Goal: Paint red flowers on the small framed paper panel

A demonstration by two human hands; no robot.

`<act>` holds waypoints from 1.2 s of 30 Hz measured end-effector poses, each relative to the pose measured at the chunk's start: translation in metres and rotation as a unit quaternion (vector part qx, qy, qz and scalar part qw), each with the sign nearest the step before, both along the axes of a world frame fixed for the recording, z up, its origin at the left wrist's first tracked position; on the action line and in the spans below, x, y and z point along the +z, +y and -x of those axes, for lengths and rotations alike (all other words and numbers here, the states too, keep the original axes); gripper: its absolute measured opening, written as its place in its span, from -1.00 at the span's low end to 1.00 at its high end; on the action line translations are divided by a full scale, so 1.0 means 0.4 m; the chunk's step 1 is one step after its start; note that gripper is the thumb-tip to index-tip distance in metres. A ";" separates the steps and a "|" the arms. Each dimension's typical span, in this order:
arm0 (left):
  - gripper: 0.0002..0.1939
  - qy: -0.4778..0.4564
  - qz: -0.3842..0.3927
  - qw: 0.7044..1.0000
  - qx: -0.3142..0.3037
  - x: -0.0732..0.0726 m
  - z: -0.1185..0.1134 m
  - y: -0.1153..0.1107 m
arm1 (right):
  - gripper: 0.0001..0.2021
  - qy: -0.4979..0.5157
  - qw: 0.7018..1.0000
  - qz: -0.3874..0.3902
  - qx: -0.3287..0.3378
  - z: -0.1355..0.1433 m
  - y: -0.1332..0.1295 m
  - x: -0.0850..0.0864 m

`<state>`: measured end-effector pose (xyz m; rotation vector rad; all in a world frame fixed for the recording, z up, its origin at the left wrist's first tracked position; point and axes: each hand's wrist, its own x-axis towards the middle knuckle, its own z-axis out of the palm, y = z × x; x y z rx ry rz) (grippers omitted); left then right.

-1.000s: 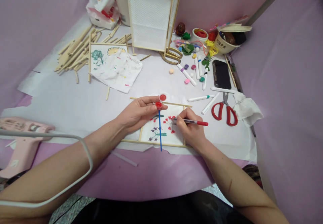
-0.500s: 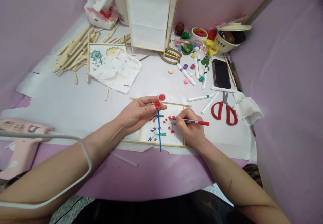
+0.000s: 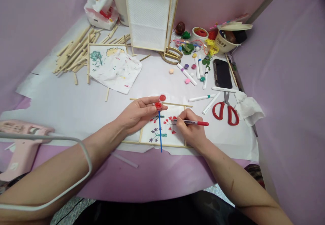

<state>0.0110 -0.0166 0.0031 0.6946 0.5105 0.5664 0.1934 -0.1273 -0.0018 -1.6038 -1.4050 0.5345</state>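
A: Well, starting at your left: a pink glue gun (image 3: 22,140) is lying at the table edge, well apart from your work, with a pile of wooden sticks (image 3: 73,50) farther back.

B: And my left hand?

A: Your left hand (image 3: 138,113) is pinching a small red paint pot (image 3: 158,105) between thumb and fingers, its open lid (image 3: 162,97) hanging just behind it. A blue brush (image 3: 160,132) is running from under that pot straight back toward you, its long axis near vertical in the view, crossing the small framed canvas (image 3: 164,125).

B: Where is the canvas lying?

A: It's sitting flat between your two hands, touching both, its stick frame (image 3: 154,143) square to the table edge.

B: And the pen?

A: Your right hand (image 3: 191,132) is gripping a red marker (image 3: 190,121) in a writing hold. Its long axis is lying almost level, left to right: the tip is pointing left onto the red flowers (image 3: 172,121) on the canvas, and the red cap end is pointing right. Your right hand is the nearer one to those flowers; the left is just beside them, over the upper left of the canvas.

B: Further right?

A: Red-handled scissors (image 3: 225,111) and a crumpled tissue (image 3: 247,108) are lying near, with a dark phone (image 3: 222,74) behind them.
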 end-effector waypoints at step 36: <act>-0.69 -0.001 0.004 1.000 -0.004 0.009 -0.003 0.000 | -0.81 -0.002 1.000 -0.012 0.001 0.002 0.017 0.010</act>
